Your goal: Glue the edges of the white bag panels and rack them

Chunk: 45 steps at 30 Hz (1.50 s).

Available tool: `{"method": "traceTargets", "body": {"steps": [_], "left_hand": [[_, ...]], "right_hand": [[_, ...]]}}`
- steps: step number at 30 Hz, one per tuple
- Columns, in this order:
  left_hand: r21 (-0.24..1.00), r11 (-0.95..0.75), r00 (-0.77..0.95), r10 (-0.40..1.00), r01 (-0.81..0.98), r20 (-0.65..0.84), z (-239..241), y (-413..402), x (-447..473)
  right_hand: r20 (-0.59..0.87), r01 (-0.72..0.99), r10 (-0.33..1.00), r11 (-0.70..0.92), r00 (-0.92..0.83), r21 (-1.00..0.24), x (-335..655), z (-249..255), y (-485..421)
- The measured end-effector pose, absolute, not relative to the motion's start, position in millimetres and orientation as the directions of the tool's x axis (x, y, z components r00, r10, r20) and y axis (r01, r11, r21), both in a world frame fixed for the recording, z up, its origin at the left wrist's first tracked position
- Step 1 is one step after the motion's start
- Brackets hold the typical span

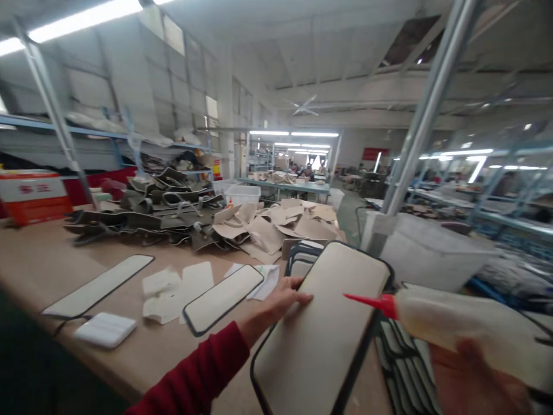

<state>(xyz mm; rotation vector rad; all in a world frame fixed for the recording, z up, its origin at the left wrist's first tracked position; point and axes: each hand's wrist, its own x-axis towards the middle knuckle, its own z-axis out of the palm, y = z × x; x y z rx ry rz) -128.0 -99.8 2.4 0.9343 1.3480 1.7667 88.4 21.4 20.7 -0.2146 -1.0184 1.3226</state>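
A large cream panel [326, 314] with rounded corners and dark edging slants in front of me. My left hand [285, 300], below a red sleeve, grips its left edge, with at least one digit on the cream face. In my right hand [479, 369], blurred at the lower right, is a squeeze bottle [453, 320] of pale yellowish liquid. Its red nozzle [371, 302] points left over the panel, and I cannot tell whether the tip touches it. A smaller dark-edged panel [224, 298] lies on the table left of my left hand.
On the brown table [173, 357] lie a long edged strip [101, 285], a white block [106, 329] and pale cut pieces [164, 294]. Behind are piled dark pieces [173, 207] and beige pieces [276, 225]. Stacked edged pieces [408, 369] sit under the bottle. A metal post [427, 109] rises at right.
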Motion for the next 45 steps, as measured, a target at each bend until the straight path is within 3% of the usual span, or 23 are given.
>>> {"method": "traceTargets", "body": {"steps": [3, 15, 22, 28, 36, 41, 45], "left_hand": [[0.978, -0.192, -0.458, 0.879, -0.086, 0.132, 3.9, -102.1, -126.7], [0.978, -0.206, -0.451, 0.876, -0.032, 0.17, 18.7, -110.4, -124.6], [0.98, -0.195, -0.451, 0.879, -0.046, 0.154, 15.4, -113.6, -128.5], [0.979, -0.202, -0.481, 0.86, -0.009, 0.172, 19.3, -110.9, -127.5], [0.985, -0.172, -0.453, 0.877, 0.023, 0.163, 21.2, -111.0, -123.0], [0.985, -0.156, -0.482, 0.86, 0.067, 0.169, 22.1, -109.7, -118.3], [0.986, -0.168, -0.466, 0.872, 0.005, 0.15, 21.6, -108.8, -118.4]], "right_hand": [[0.433, -0.704, 0.9, 0.278, -0.047, -0.654, 89.9, 22.3, 22.5], [0.438, -0.641, 0.896, 0.38, 0.076, -0.667, 86.0, 1.9, 27.7], [0.427, -0.613, 0.904, 0.336, -0.002, -0.715, 87.3, -20.7, 26.9], [0.375, -0.579, 0.901, 0.19, -0.218, -0.793, 85.2, -49.5, 9.9], [0.437, -0.658, 0.899, 0.32, -0.016, -0.681, 89.4, -3.7, 22.5], [0.452, -0.64, 0.892, 0.36, 0.022, -0.679, 86.1, -6.7, 30.9], [0.424, -0.661, 0.905, 0.33, 0.02, -0.674, 82.3, -12.2, 32.8]]}}
